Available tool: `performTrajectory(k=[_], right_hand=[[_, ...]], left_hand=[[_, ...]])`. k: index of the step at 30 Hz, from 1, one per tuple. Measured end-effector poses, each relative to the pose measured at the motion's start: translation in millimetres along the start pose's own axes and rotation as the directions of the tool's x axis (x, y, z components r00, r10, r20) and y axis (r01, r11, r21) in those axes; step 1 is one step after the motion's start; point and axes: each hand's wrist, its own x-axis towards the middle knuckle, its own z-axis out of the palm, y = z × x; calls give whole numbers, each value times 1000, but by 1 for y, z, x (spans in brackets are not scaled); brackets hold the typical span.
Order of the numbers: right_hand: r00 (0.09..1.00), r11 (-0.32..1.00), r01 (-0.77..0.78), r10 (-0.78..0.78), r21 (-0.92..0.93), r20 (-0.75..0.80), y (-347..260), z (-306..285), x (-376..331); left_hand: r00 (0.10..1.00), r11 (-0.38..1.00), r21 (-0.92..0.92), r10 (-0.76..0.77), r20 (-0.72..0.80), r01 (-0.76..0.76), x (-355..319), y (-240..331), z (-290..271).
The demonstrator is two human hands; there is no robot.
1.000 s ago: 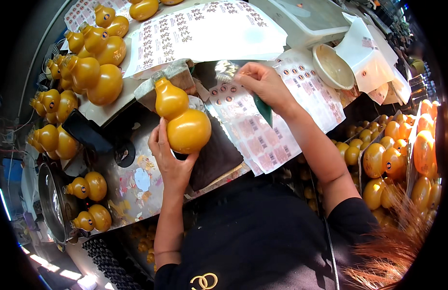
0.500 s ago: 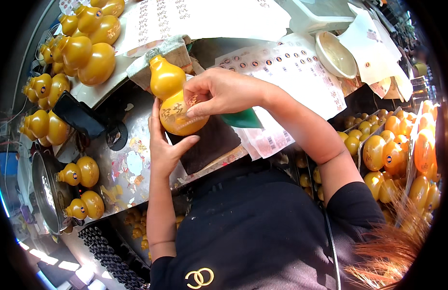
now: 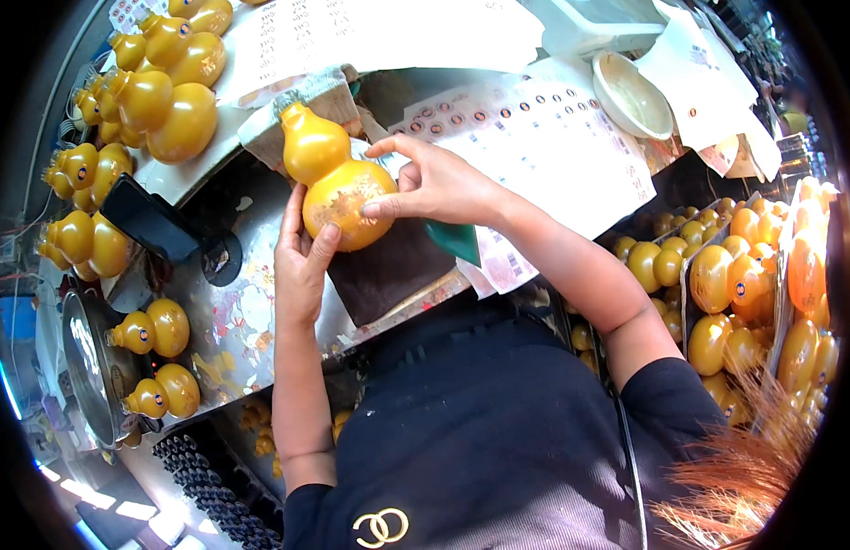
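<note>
Amber gourd-shaped bottle (image 3: 336,180) held upright above dark cloth pad (image 3: 388,266) at centre of bench. Left hand (image 3: 301,266) closed around lower bulb from below-left, thumb and fingers wrapped on it. Right hand (image 3: 436,183) pressed flat vs. front of lower bulb, fingers extended, index raised; not clasping, more pushing on surface — poss. a small sticker under fingertips, too small to tell. Green piece (image 3: 457,240) just below right wrist. Sticker sheets (image 3: 544,151) spread behind, w/ white bowl (image 3: 631,96) upper right. More amber gourds (image 3: 164,92) piled upper left; others in crates (image 3: 736,284) at right.
</note>
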Motion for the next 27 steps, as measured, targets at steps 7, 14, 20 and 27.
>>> performTrajectory(k=[7,14,20,27], right_hand=[[999,999,-31,31,22,37,11,2,-2],[999,992,-18,14,125,31,26,9,0],[999,989,-3,-3,146,39,29,9,-3],[999,983,-28,22,179,36,29,12,-5]], left_hand=[[1000,1000,24,14,13,-14,0,-3,-4],[999,1000,26,6,40,-7,0,-5,-9],[999,999,35,16,37,-17,-2,-6,-7],[999,999,19,25,31,-26,-2,-7,-9]])
